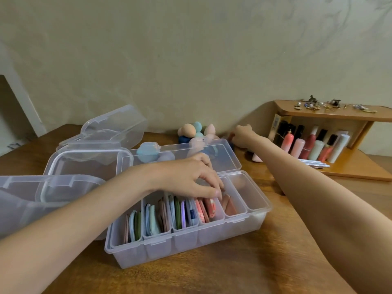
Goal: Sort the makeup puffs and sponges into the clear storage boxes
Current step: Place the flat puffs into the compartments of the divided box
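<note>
The divided clear box [186, 236] sits nearest, on the wooden table [265, 262]. Flat puffs [180, 211] stand on edge in most of its compartments, and the rightmost one looks empty. The left hand [191, 177] curls its fingertips over the pink puffs, seemingly tucking one in. Beyond the open lid [224, 153], the right hand [241, 136] reaches toward the loose sponges [191, 130]; whether it grips anything I cannot tell. Next, probably, a sponge gets carried back to a box. Lipsticks [307, 145] stand on a shelf further right.
</note>
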{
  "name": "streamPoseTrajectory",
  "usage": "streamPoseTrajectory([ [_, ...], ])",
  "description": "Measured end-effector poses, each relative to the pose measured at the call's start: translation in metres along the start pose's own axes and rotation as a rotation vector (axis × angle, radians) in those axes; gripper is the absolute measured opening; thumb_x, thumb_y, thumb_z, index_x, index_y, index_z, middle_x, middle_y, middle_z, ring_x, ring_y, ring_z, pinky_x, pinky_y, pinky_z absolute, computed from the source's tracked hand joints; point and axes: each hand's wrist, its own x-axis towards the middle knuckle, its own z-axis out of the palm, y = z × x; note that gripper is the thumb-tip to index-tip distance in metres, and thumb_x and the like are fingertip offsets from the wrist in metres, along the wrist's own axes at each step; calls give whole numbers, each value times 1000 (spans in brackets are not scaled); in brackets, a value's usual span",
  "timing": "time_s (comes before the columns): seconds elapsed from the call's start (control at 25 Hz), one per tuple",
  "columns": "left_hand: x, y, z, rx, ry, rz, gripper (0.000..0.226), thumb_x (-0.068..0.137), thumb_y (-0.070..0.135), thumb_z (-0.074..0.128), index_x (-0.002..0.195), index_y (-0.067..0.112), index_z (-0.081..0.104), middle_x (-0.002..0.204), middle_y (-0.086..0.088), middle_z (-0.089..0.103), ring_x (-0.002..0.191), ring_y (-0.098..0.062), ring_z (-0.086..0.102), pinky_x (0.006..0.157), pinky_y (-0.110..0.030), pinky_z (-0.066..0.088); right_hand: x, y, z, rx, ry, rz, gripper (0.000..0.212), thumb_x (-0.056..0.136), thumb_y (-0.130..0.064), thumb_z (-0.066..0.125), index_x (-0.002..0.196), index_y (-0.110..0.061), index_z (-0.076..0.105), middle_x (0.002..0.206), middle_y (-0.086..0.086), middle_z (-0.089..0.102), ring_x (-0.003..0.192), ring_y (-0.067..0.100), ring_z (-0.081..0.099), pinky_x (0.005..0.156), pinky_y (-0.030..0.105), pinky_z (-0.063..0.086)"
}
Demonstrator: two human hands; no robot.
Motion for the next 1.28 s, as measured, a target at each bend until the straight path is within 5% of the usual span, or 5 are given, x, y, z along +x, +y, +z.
streamPoseTrajectory([
  [0.32, 0, 2, 0, 24, -30, -55, 29, 93, 40, 47, 121, 42, 57, 124, 6, 40, 127, -3, 25, 111, -33, 27, 31, 10, 16, -28, -41, -3, 30, 92, -16, 44, 116, -17, 62, 119, 12, 60, 113, 33, 50, 100, 42, 41],
  [0.6, -2, 8, 0, 60, -44, -83, 34, 95, 39, 44, 127, 47, 50, 128, 8, 40, 129, -6, 24, 110, -33, 28, 22, 14, 15, 171, 94, 12, 21, 88, -9, 56, 103, -2, 70, 109, 16, 65, 97, 29, 59, 87, 35, 53],
  [0.92, -4, 28, 5, 303, 23, -66, 32, 97, 31, 37, 119, 32, 60, 121, 8, 58, 125, -15, 29, 106, -33, 30, -70, 17, -69, 308, 450, -94, 20, 87, -5, 57, 102, 1, 70, 109, 17, 66, 110, 31, 55, 87, 33, 49],
  [1.12, -12, 40, 20, 178, 198, -122, 29, 96, 26, 41, 118, 26, 60, 130, -5, 45, 133, -17, 22, 106, -33, 22, -163, -14, -87, 250, 201, -305, 14, 81, -11, 66, 92, -8, 73, 86, 1, 66, 73, 10, 59, 50, 1, 40],
  [1.28, -14, 37, 26, 278, 172, -130, 31, 99, 32, 36, 119, 38, 58, 111, 6, 53, 127, -16, 24, 103, -35, 19, -202, -29, -79, 162, 98, -397, 17, 81, -15, 67, 97, -11, 73, 87, -5, 59, 78, 10, 59, 61, 6, 42],
])
